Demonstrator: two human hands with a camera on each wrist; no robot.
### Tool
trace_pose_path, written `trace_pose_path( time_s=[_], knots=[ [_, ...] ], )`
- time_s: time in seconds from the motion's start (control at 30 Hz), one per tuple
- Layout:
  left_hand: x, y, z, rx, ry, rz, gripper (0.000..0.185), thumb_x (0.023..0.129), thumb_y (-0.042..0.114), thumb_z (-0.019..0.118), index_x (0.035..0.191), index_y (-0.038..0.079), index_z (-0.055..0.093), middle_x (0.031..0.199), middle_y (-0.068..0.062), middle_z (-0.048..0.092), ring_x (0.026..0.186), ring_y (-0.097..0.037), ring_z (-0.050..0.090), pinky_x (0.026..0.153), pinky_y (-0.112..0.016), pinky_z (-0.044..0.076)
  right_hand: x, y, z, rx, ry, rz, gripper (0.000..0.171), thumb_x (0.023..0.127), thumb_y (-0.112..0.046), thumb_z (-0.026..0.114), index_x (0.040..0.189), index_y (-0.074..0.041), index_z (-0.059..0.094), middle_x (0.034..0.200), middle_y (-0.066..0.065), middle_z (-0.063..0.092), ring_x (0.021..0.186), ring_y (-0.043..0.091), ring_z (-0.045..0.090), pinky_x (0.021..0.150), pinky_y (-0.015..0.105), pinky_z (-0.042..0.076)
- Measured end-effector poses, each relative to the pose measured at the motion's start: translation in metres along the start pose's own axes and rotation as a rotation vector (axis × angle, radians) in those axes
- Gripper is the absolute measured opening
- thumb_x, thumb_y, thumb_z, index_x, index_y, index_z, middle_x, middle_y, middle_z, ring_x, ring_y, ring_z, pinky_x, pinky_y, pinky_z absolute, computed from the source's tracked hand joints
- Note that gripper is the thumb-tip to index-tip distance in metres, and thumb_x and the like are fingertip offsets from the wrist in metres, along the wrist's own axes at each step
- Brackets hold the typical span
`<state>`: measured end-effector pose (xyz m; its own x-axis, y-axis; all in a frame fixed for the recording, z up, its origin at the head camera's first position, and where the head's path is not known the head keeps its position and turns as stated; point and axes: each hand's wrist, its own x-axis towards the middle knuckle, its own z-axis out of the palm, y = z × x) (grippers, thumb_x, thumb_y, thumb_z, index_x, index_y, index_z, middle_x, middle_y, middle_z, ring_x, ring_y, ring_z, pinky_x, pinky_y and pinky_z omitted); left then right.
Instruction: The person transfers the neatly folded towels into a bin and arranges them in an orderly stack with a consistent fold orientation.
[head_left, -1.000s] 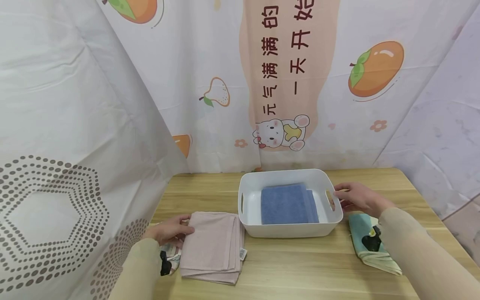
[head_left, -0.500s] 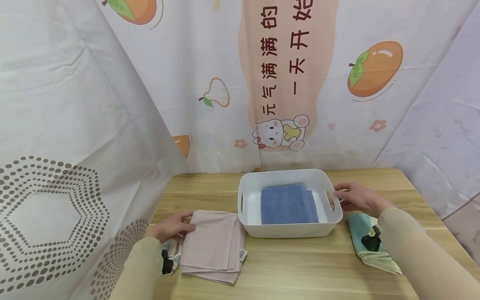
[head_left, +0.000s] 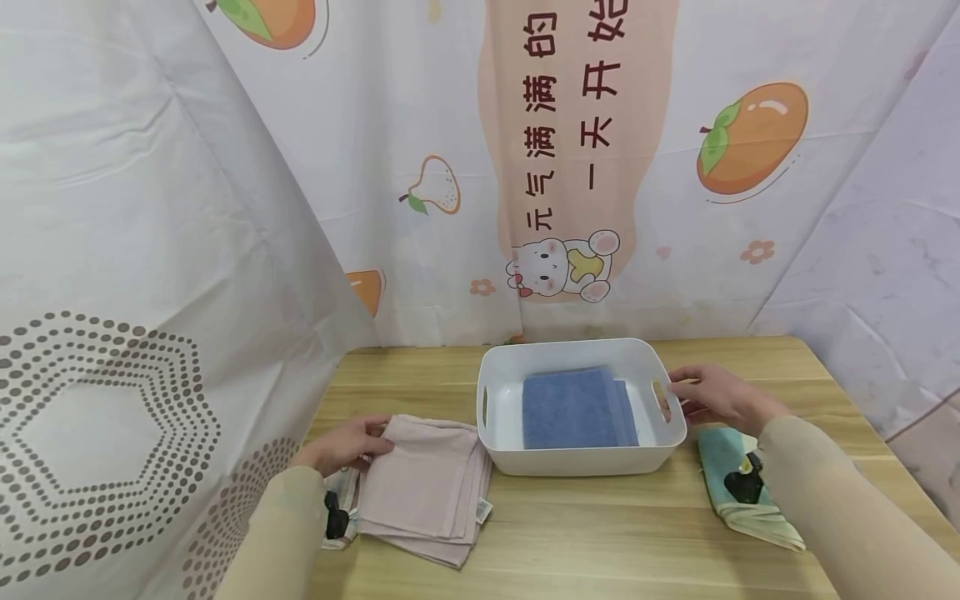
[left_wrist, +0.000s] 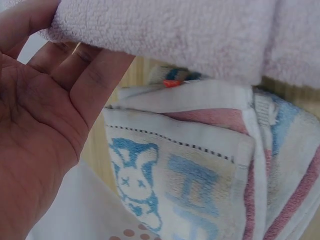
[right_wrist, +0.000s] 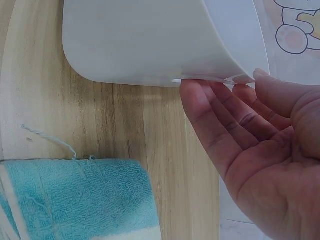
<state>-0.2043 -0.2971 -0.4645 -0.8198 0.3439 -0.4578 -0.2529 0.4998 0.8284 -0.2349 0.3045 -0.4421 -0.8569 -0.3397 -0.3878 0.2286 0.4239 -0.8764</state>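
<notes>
Pink cloth (head_left: 420, 483), just left of box (head_left: 581, 462): my left hand (head_left: 347, 447) pinches far corner, thumb over, fingers under, maybe so folds stay together. My right hand (head_left: 723, 397) holds box side, likely to keep it still. Blue cloth (head_left: 570, 408) inside.

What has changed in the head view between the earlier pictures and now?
The left hand has shifted slightly forward, away from the person, drawing the left side of the pink towel with it. No hold was visibly taken or let go. The right hand, white basket, blue towel and teal towel stayed put.
</notes>
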Motion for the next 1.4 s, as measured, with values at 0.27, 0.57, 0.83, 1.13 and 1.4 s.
trace_pose_path(
  time_s=[0.27,0.57,0.83,1.13,1.4],
  knots=[
    [0.001,0.012,-0.001,0.093,0.012,0.022,0.045,0.097,0.014,0.065,0.14,0.008,0.059,0.122,-0.009,0.067,0.096,-0.025,0.065,0.076,-0.042,0.057,0.0,0.0,-0.001,-0.008,-0.003,0.001,0.051,0.109,-0.016,0.05,0.145,0.017,0.037,0.116,0.018,0.067,0.096,0.023,0.067,0.086,0.04,0.059],
    [0.004,0.022,-0.002,0.171,0.043,0.052,0.035,0.095,0.014,0.066,0.13,0.012,0.066,0.114,-0.007,0.068,0.091,-0.024,0.063,0.073,-0.039,0.055,0.0,0.002,-0.001,0.001,-0.003,-0.005,0.051,0.109,-0.016,0.05,0.145,0.017,0.037,0.112,0.015,0.069,0.096,0.022,0.068,0.084,0.038,0.059],
    [0.001,0.038,0.0,0.227,0.071,0.096,0.035,0.092,0.01,0.066,0.127,0.012,0.069,0.112,-0.007,0.069,0.085,-0.02,0.062,0.069,-0.034,0.051,0.001,0.003,-0.001,0.02,-0.008,-0.004,0.052,0.109,-0.016,0.049,0.145,0.017,0.035,0.11,0.013,0.07,0.095,0.022,0.068,0.083,0.036,0.059],
    [-0.001,0.05,0.003,0.331,0.082,0.132,0.034,0.092,0.01,0.065,0.125,0.013,0.072,0.118,-0.008,0.069,0.094,-0.019,0.064,0.079,-0.036,0.054,0.002,0.003,0.0,0.028,-0.01,-0.003,0.052,0.109,-0.016,0.049,0.145,0.018,0.035,0.109,0.013,0.069,0.096,0.023,0.068,0.083,0.036,0.059],
    [0.001,0.063,0.005,0.422,0.052,0.195,0.028,0.093,0.008,0.062,0.112,0.021,0.078,0.116,-0.002,0.072,0.096,-0.017,0.064,0.081,-0.035,0.054,0.002,0.003,-0.001,0.019,-0.011,-0.002,0.052,0.109,-0.016,0.049,0.145,0.018,0.035,0.108,0.014,0.07,0.094,0.023,0.068,0.083,0.037,0.06]
  ],
)
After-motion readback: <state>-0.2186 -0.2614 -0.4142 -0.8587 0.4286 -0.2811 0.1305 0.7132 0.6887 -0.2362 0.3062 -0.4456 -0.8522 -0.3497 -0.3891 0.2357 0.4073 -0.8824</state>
